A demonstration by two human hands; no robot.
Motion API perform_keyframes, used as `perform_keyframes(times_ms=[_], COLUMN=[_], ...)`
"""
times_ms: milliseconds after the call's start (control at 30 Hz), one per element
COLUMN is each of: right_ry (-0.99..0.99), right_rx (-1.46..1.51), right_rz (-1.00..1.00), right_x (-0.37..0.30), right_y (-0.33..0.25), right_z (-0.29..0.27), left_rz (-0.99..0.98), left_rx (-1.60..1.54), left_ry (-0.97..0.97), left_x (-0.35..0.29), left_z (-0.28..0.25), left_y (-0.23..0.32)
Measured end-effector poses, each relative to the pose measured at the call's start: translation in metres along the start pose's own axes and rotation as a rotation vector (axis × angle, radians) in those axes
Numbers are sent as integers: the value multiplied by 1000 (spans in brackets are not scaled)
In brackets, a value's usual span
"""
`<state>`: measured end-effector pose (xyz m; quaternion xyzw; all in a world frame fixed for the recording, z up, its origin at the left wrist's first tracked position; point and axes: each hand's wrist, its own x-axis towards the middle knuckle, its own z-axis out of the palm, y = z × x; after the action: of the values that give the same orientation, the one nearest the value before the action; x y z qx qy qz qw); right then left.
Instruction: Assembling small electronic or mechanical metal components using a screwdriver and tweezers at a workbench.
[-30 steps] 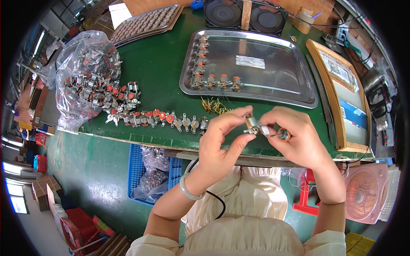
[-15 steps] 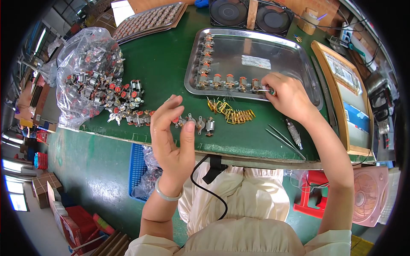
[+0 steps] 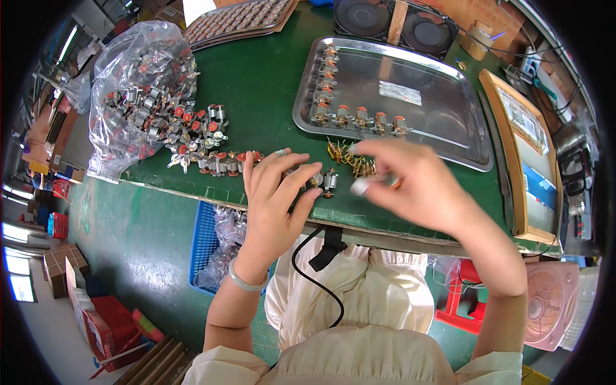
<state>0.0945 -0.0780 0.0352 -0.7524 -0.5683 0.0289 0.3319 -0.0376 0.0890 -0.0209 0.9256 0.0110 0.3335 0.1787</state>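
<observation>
My left hand [image 3: 273,205] reaches over the table's front edge, fingers apart, covering part of a row of small motors; whether it touches them is hidden. Beside its fingertips stands a small silver motor [image 3: 330,182]. My right hand [image 3: 417,186], blurred by motion, hovers over a pile of bent brass pieces [image 3: 363,168]. Thumb and index finger are apart, while the other fingers curl around a small greenish and metallic thing I cannot make out. Behind it, a metal tray [image 3: 443,138] holds motors [image 3: 343,115] lined up along its left and near sides.
Left on the green table [image 3: 256,83], a clear plastic bag [image 3: 106,122] spills motors. A filled tray [image 3: 237,25] lies behind. Two black fans [image 3: 427,32] stand at the back, a wooden frame [image 3: 521,154] at right. A blue basket [image 3: 204,240] sits below the table edge.
My right hand has left the motor at the tray's near edge and come left and nearer, over the brass pieces. My left hand has lowered toward the motor row, and the view has shifted slightly.
</observation>
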Motion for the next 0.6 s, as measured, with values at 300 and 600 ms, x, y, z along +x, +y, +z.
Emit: perform_keyframes(times_ms=[300, 600], right_ry=[-104, -280], right_rx=[-282, 125], right_rz=[-28, 143], right_x=[19, 16], right_y=[-15, -30], right_z=[33, -4], left_rz=[2, 23], left_rx=[-36, -53], left_ry=[27, 128], left_x=[4, 1], left_z=[2, -1], left_y=[5, 6])
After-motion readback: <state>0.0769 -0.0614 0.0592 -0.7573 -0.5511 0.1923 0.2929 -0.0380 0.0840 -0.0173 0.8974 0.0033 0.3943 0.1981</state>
